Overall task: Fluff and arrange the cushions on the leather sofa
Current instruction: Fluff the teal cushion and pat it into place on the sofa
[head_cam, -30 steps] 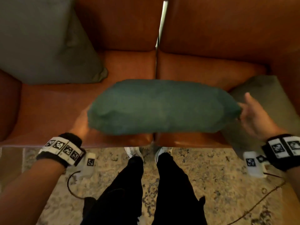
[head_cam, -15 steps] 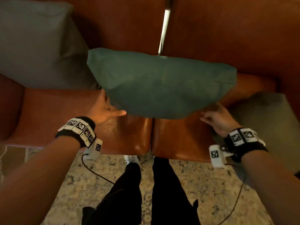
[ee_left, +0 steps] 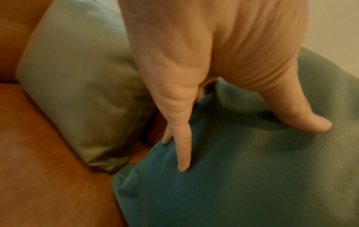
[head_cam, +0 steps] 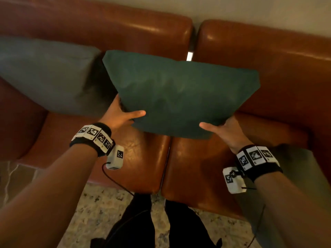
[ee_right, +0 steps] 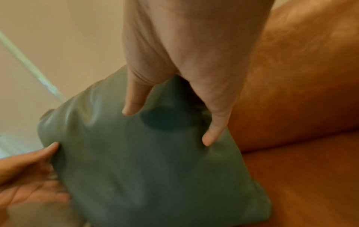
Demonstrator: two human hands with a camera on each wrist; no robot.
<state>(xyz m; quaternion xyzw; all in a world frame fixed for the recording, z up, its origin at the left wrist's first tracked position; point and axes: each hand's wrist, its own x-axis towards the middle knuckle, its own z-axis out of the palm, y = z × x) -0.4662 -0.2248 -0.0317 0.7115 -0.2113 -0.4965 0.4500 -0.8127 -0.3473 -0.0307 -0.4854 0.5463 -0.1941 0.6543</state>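
Note:
A dark teal cushion [head_cam: 179, 93] is held up in front of the brown leather sofa [head_cam: 268, 72], over the gap between its two seats. My left hand [head_cam: 121, 117] grips the cushion's lower left edge, thumb on the front face and fingers behind. In the left wrist view the thumb [ee_left: 303, 118] dents the teal cushion [ee_left: 242, 176]. My right hand [head_cam: 222, 129] grips the lower right edge in the same way. In the right wrist view its fingers [ee_right: 213, 135] dig into the cushion [ee_right: 155, 161].
A grey-green cushion [head_cam: 46, 74] leans against the sofa back at the left, close to the teal one. Another grey-green cushion [head_cam: 302, 169] lies on the right seat under my right forearm. A patterned rug [head_cam: 100, 212] and my dark trouser legs are below.
The teal cushion went from lying flat on the seat to being lifted upright toward the sofa back. Both hands shifted from its ends to its lower edge.

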